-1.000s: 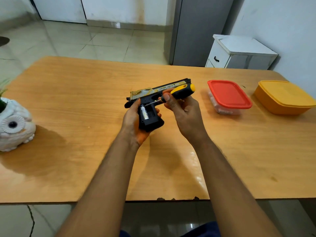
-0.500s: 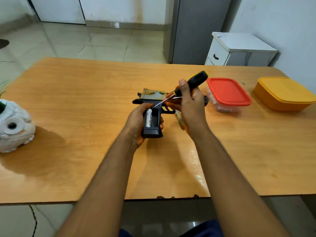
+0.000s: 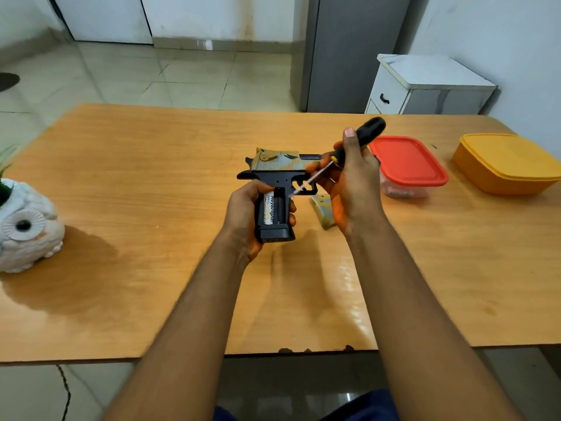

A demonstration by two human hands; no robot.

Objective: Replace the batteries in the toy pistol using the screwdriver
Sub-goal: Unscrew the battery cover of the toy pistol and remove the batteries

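My left hand point(image 3: 246, 217) grips the black-and-gold toy pistol point(image 3: 277, 174) by its grip, held above the wooden table point(image 3: 151, 192). The grip's battery bay is open and shows a white battery point(image 3: 268, 208) on its left side. My right hand point(image 3: 349, 183) holds a screwdriver point(image 3: 361, 136) with a black and yellow handle. Its metal shaft slants down-left, and the tip sits at the upper right edge of the open bay. A gold-patterned cover piece point(image 3: 323, 209) lies on the table under my right hand.
A clear box with a red lid point(image 3: 408, 162) and an orange lidded box point(image 3: 507, 162) stand at the right. A white owl planter point(image 3: 25, 226) sits at the left edge. Beyond the table are a white cabinet point(image 3: 425, 86) and a grey appliance point(image 3: 349, 50).
The pistol has been turned from tilted to grip-down with the open bay facing me. My right hand has raised the screwdriver handle, and the tip now points at the bay.
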